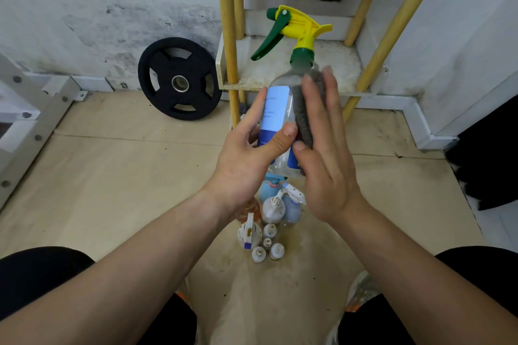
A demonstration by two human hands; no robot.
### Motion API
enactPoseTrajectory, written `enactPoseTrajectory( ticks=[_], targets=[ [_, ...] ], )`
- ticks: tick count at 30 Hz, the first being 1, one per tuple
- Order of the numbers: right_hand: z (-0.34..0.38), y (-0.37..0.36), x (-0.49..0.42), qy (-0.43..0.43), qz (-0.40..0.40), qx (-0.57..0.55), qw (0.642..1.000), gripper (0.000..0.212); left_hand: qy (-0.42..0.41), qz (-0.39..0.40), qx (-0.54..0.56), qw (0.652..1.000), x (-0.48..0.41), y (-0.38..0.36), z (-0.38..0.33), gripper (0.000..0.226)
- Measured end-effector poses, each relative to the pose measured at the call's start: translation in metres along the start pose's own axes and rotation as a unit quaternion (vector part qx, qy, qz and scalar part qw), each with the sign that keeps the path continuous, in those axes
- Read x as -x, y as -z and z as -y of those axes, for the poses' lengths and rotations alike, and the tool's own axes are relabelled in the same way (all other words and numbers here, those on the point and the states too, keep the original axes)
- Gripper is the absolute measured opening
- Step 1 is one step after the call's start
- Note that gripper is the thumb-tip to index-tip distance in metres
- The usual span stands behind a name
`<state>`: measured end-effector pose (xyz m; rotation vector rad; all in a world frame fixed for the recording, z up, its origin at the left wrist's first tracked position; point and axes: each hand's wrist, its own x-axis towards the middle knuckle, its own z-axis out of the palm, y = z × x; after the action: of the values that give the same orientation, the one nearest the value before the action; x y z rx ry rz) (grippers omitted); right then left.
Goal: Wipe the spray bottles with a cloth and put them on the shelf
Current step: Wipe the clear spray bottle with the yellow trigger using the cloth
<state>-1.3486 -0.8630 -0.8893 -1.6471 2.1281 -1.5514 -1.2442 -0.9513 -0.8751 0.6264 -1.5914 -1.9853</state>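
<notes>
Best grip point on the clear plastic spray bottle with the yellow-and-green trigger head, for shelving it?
Wrap the round labelled body of the clear plastic spray bottle from its left, as the left hand does. The green trigger lever juts out up top, and the right hand presses a dark cloth flat on the right side.

The spray bottle (276, 109) sits between the left hand (246, 159) and right hand (325, 154), before the shelf (344, 64), with the cloth (304, 117) pressed between right hand and bottle. Other bottles (269, 221) stand on the floor (112, 176) beneath; a weight plate (179, 78) leans left of the shelf
</notes>
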Motion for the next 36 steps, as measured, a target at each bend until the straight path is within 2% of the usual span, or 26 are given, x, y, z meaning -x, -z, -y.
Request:
enactPoseTrajectory(
  ticks=[4,6,8,11,13,16,19,21,24,29,31,33,34,36],
  targets=[
    [-0.002,-0.004,0.003,0.074,0.020,0.049,0.996,0.062,0.016,-0.003,0.007,1.000,0.000,0.006,0.002,0.068],
    [-0.008,-0.003,0.002,0.037,0.010,0.004,0.999,0.063,0.020,0.000,0.004,1.000,0.000,0.005,0.002,0.066],
    [-0.011,-0.002,-0.001,-0.065,-0.002,-0.117,0.991,0.069,0.026,0.002,-0.008,1.000,0.001,0.003,0.003,0.058],
    [-0.008,0.003,-0.007,-0.188,-0.047,-0.293,0.936,0.065,0.059,-0.013,-0.003,0.998,0.001,0.004,0.005,0.048],
    [-0.006,0.009,-0.009,-0.241,-0.075,-0.359,0.899,0.058,0.067,-0.019,-0.015,0.997,0.000,0.007,0.005,0.048],
    [-0.003,0.014,-0.011,-0.312,-0.094,-0.430,0.842,0.053,0.031,0.000,-0.076,0.997,0.003,0.011,0.004,0.053],
    [0.000,0.020,-0.014,-0.357,-0.106,-0.494,0.785,0.052,-0.046,0.041,-0.180,0.982,0.005,0.012,0.006,0.074],
    [0.002,0.023,-0.015,-0.374,-0.102,-0.532,0.753,0.052,-0.089,0.060,-0.252,0.962,0.005,0.014,0.008,0.079],
    [0.003,0.026,-0.014,-0.387,-0.087,-0.577,0.714,0.051,-0.094,0.075,-0.302,0.946,0.005,0.015,0.006,0.083],
    [0.000,0.026,-0.012,-0.398,-0.070,-0.599,0.691,0.051,-0.165,0.094,-0.402,0.896,0.002,0.020,0.000,0.089],
    [-0.002,0.025,-0.011,-0.406,-0.064,-0.592,0.693,0.051,-0.212,0.075,-0.468,0.855,-0.001,0.024,-0.002,0.083],
    [-0.003,0.022,-0.009,-0.405,-0.051,-0.573,0.711,0.051,-0.247,0.053,-0.525,0.813,-0.003,0.027,-0.003,0.083],
    [-0.004,0.021,-0.009,-0.403,-0.046,-0.562,0.721,0.051,-0.258,0.051,-0.533,0.804,-0.004,0.029,-0.001,0.086],
    [-0.005,0.020,-0.007,-0.399,-0.040,-0.538,0.742,0.051,-0.257,0.073,-0.505,0.821,-0.004,0.029,-0.001,0.091]
  ],
)
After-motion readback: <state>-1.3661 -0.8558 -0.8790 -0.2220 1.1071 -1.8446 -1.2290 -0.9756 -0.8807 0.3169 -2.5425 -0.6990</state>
